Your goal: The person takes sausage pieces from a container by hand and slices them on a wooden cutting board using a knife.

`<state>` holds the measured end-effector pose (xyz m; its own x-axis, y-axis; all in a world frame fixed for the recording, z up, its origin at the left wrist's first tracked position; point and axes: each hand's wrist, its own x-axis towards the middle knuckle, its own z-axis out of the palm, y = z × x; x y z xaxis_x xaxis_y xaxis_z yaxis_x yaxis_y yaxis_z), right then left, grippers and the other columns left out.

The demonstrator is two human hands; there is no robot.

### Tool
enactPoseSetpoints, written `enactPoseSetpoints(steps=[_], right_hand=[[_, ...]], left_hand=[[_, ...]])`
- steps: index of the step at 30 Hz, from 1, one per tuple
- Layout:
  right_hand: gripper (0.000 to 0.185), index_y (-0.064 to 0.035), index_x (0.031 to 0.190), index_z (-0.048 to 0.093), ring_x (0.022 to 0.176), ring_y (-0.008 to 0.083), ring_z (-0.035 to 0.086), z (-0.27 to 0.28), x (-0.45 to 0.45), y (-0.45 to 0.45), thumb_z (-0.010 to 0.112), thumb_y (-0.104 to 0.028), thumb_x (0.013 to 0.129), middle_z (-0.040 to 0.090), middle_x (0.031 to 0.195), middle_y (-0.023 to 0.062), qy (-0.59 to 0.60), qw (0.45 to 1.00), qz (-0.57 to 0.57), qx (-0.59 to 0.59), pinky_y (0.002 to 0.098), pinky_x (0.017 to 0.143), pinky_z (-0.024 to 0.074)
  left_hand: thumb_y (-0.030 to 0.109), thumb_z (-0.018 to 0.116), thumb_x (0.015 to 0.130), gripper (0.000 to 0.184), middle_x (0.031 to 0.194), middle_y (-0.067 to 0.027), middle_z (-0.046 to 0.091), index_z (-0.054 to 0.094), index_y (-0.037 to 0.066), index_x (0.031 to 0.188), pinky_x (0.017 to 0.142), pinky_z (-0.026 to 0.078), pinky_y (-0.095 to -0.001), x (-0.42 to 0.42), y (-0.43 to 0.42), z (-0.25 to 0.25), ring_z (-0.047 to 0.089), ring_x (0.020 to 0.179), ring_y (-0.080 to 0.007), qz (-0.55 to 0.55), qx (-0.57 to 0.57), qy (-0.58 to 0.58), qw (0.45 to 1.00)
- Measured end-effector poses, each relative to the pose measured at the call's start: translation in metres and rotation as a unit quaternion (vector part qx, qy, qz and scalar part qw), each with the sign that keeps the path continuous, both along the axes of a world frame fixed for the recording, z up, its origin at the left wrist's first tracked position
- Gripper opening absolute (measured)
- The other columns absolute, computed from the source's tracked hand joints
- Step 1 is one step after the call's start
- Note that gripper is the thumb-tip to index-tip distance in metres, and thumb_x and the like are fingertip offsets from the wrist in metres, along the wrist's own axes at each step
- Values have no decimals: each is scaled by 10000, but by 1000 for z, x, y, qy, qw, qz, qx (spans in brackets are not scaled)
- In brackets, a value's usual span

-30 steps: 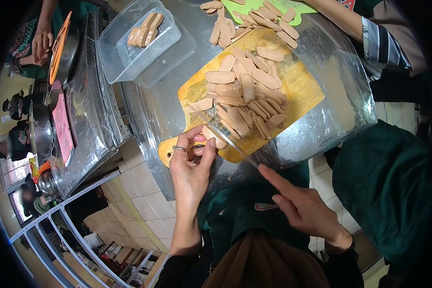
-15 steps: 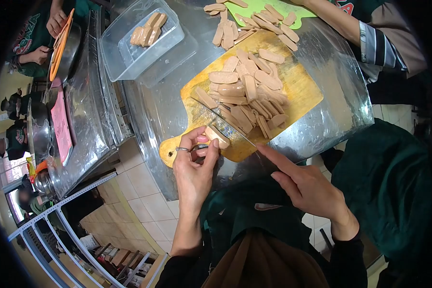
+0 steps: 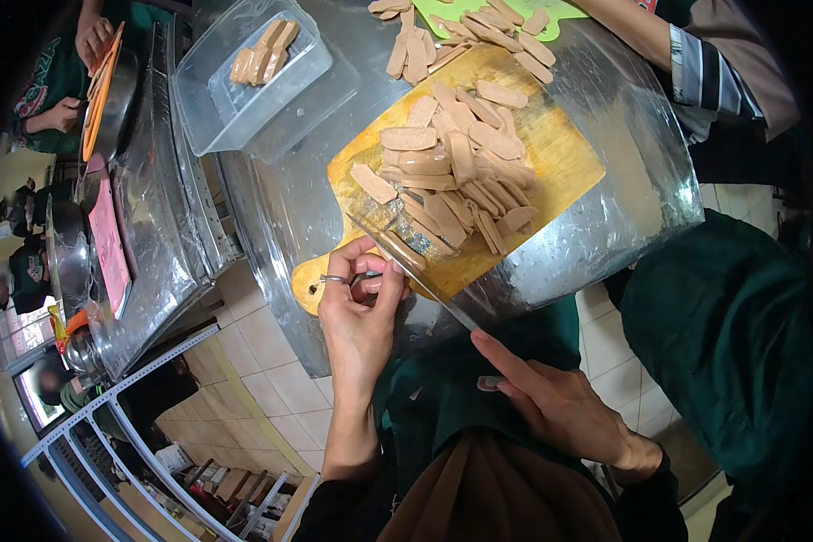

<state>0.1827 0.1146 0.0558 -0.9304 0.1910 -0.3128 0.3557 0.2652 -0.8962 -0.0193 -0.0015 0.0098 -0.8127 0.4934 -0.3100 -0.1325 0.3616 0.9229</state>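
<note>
My right hand (image 3: 560, 406) is closed round the handle end of a long thin knife (image 3: 456, 313), index finger stretched along it. The blade slants up and left over the near edge of the yellow wooden cutting board (image 3: 560, 158). My left hand (image 3: 361, 303), with a ring on one finger, is closed at the board's handle, fingertips pinching a pale brown sausage piece (image 3: 401, 250) against the blade. How much of that piece lies under the fingers is hidden. Beyond the blade is a pile of flat sausage slices (image 3: 465, 172) on the board.
A clear plastic box (image 3: 203, 122) holding several sausages stands at the back left. More slices (image 3: 415, 54) lie around a green cutting board (image 3: 565, 11). A co-worker's arm (image 3: 632, 32) reaches in at top right. Another table with a pink board (image 3: 108, 244) stands left.
My right hand and the knife have moved toward me and left, bringing the blade onto the sausage piece at my left fingertips. The left hand stays by the board's handle.
</note>
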Motion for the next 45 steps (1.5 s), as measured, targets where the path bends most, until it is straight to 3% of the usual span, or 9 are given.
enactPoseSetpoints(steps=[4,10,13,16,19,28,37,40,45], right_hand=[[659,-214,1542,288,609,375,608,1,-1,0,571,-78,963,622,776,211,-27,999,9,19,440,544,527],[654,-212,1541,294,635,368,616,2,-4,1,556,-54,963,650,897,220,2,1000,-1,5,417,575,552],[638,-133,1511,348,920,304,707,12,-9,7,540,41,928,686,1018,173,-56,998,26,-14,408,754,584],[634,-123,1506,356,938,308,703,12,-12,9,544,42,923,682,1055,182,-52,998,24,-29,405,765,581],[631,-203,1538,295,717,397,631,3,-11,5,535,-50,974,650,1091,237,-6,999,-10,-53,427,682,567],[683,-222,1550,238,758,417,646,-3,-7,5,533,-39,961,657,1047,250,-52,998,28,-39,462,639,552],[677,-187,1553,228,629,394,642,-16,-40,6,542,-61,967,647,780,243,-11,999,2,-41,457,537,500],[666,-180,1553,229,620,389,643,-20,-51,6,541,-74,974,660,828,244,-18,999,15,-22,449,528,498],[665,-192,1555,222,605,383,643,-18,-35,-4,535,-85,978,658,768,223,29,999,-22,12,451,512,507]], left_hand=[[15,640,923,292,916,-46,614,540,-20,1195,647,542,-219,0,3,3,650,763,-102,4,-20,14,1000],[-9,642,901,318,916,-39,618,530,-8,1199,642,535,-212,-2,3,2,638,767,-91,-7,-53,38,998],[-21,638,900,318,901,-30,619,524,-4,1197,639,519,-199,-3,3,0,627,756,-79,-2,-41,29,999],[-32,636,898,315,882,-22,620,521,-1,1190,636,505,-188,-3,4,1,618,752,-68,-6,-61,44,997],[-40,634,897,313,873,-20,621,522,-1,1186,632,500,-184,-2,4,0,614,752,-61,7,-44,28,999],[-51,626,902,262,870,-15,599,523,7,1136,618,485,-178,-3,1,-4,607,749,-61,-4,-34,34,999],[-52,617,924,226,874,-17,581,515,5,1117,628,514,-201,-4,0,-7,651,777,-100,-30,26,16,999],[-49,610,932,221,897,-26,572,512,-3,1125,637,531,-213,0,3,-5,657,786,-107,-12,13,24,1000],[-35,613,935,224,928,-28,554,511,-2,1131,639,533,-208,-1,2,-5,652,775,-105,-26,9,25,999]])
